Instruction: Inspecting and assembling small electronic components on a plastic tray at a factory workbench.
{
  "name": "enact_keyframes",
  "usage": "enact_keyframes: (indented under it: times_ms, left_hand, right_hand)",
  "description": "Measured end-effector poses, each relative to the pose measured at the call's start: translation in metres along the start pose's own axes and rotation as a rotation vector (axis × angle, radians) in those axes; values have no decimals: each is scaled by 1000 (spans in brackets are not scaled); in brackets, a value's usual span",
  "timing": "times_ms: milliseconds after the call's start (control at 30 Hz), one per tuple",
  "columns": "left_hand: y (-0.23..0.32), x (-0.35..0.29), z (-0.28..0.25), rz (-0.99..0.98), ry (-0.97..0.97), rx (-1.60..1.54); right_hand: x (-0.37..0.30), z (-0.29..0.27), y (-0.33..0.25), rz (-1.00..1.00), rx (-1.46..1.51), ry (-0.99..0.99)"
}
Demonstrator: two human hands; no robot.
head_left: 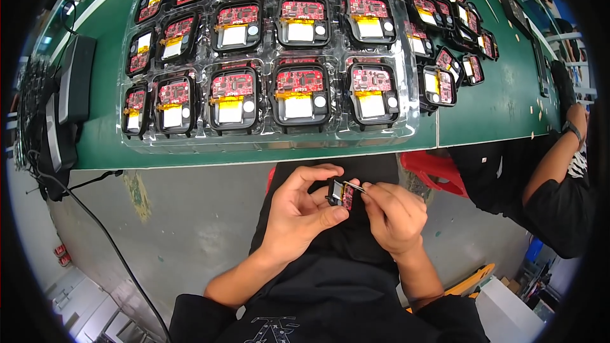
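Note:
Above my lap, my left hand (289,216) is closed around a small black-cased electronic device (347,198) with a red circuit board and a pale grey part showing. Its fingers and thumb grip the case by the edges, tilted so the open inside faces right. My right hand (399,217) pinches a thin metal tool that looks like tweezers (356,187). The tip of this tool reaches the device's upper edge by the red board; exact contact is too small to make out.
A clear plastic tray (267,146) on the green table (470,114) holds rows of similar devices. More devices (438,86) lie in a loose pile to its right. A black box with a cable (76,82) stands at the left. Another person's arm (559,155) is at the right.

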State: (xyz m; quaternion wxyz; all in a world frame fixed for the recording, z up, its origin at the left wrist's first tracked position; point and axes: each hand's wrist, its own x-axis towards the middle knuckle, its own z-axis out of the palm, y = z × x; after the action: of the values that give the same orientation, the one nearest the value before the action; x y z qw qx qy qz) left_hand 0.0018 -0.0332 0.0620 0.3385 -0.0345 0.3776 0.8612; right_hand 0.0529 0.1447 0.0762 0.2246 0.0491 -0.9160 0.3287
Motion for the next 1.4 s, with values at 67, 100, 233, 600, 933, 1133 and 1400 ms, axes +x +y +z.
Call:
enact_keyframes:
  times_ms: [67, 100, 233, 600, 933, 1133, 1400]
  left_hand:
    - [1, 0, 1, 7, 16, -17]
    - [2, 1, 2, 14, 5, -1]
    - [2, 1, -2, 12, -57, 10]
    - [-8, -2, 4, 129, 37, -46]
    - [-12, 0, -3, 130, -2, -10]
    - [-12, 0, -7, 133, -42, -37]
    - [-14, -2, -4, 104, 14, -17]
  right_hand:
    - [0, 0, 0, 15, 11, -3]
    - [-1, 0, 0, 25, 24, -2]
    - [0, 1, 0, 57, 54, -9]
    - [-3, 6, -3, 9, -10, 1]
    - [-3, 1, -1, 65, 19, -11]
    - [-4, 6, -2, 54, 32, 12]
    - [-6, 7, 2, 3, 29, 9]
